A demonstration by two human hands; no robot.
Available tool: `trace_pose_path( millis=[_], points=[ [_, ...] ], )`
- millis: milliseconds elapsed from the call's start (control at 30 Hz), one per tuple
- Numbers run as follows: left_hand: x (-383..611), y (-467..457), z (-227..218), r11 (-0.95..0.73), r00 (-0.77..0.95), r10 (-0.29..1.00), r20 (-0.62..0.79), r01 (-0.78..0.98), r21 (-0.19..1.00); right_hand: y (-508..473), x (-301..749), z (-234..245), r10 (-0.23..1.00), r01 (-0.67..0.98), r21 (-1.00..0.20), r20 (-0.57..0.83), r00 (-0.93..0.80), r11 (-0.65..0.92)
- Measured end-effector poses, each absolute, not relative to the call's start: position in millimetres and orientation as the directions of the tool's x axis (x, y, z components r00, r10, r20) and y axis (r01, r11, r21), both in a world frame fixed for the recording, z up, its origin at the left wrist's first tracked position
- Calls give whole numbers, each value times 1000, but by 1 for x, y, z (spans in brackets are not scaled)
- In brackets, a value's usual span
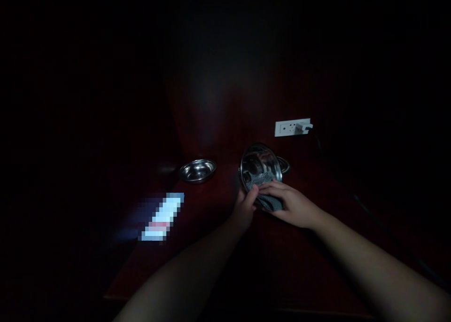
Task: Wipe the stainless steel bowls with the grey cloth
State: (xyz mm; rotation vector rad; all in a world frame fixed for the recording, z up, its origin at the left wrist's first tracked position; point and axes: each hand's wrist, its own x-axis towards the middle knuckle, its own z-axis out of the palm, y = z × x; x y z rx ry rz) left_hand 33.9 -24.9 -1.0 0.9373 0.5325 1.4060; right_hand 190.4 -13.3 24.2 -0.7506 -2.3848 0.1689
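Note:
A shiny metal bowl (252,158) is tilted up on its side in front of me, its opening turned my way. My left hand (246,207) grips the bowl's lower left rim, thumb over the edge. In my right hand (287,200) is a dark grey patterned cloth (262,178), bunched and pressed against the inside and lower rim of the bowl. The fingers of the right hand lie over the cloth, close to the left thumb. Part of the bowl's underside is hidden by the hands.
A shallow metal bowl (198,171) stands left on the dark red table (211,247). Another round metal piece (283,165) shows behind the held bowl. A lit, pixelated screen (164,217) lies at left. A wall socket (292,127) holds a plug; a cable (380,223) runs at right.

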Motion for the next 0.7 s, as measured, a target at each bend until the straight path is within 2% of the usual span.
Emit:
trace_pose_path(
  millis=[267, 533, 700],
  points=[
    [36, -21, 1, 16, 164, 975, 153, -731, 682, -11, 191, 21, 546, 430, -337, 519, -658, 838],
    [37, -26, 1, -28, 147, 972, 184, -703, 711, -12, 190, 23, 558, 422, -366, 517, -648, 829],
    [37, -26, -1, -51, 173, 958, 227, -678, 733, -8, 193, 20, 552, 431, -344, 521, -651, 834]
  ],
)
